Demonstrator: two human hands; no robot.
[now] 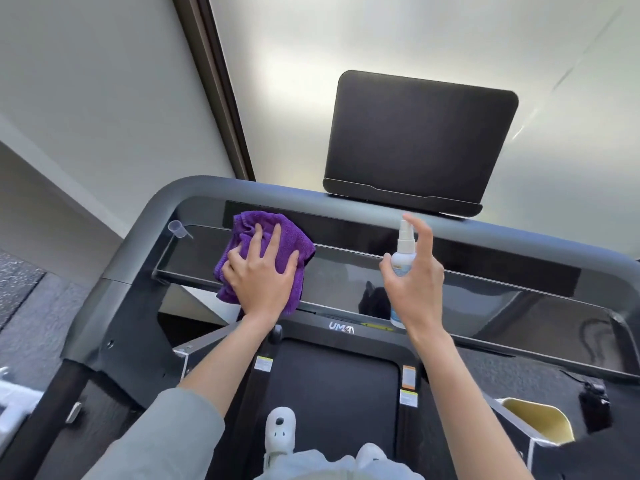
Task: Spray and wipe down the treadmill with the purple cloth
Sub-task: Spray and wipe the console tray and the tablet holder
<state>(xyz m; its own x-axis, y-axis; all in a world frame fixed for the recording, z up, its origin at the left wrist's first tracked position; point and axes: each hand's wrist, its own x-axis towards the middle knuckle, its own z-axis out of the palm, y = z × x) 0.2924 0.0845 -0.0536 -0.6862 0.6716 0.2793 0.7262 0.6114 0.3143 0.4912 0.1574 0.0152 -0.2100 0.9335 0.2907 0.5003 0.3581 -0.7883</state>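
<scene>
Two hands are busy: your left hand [261,271] presses the purple cloth [263,252] flat, fingers spread, on the treadmill's [138,244] glossy console shelf, while your right hand [414,275] grips the spray bottle [403,261], forefinger on its nozzle. Sweep left carelessly and you'll likely knock the small clear cup [177,228] beside the cloth. Rightward, between your hands and beyond, the shelf lies open; mind overspray onto the tablet holder [419,140] above.

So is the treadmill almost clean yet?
Can't tell what's already clean. Right now the left hand presses the cloth on the glossy console, and the right hand holds the spray bottle, finger on top. The screen and belt probably remain.
</scene>
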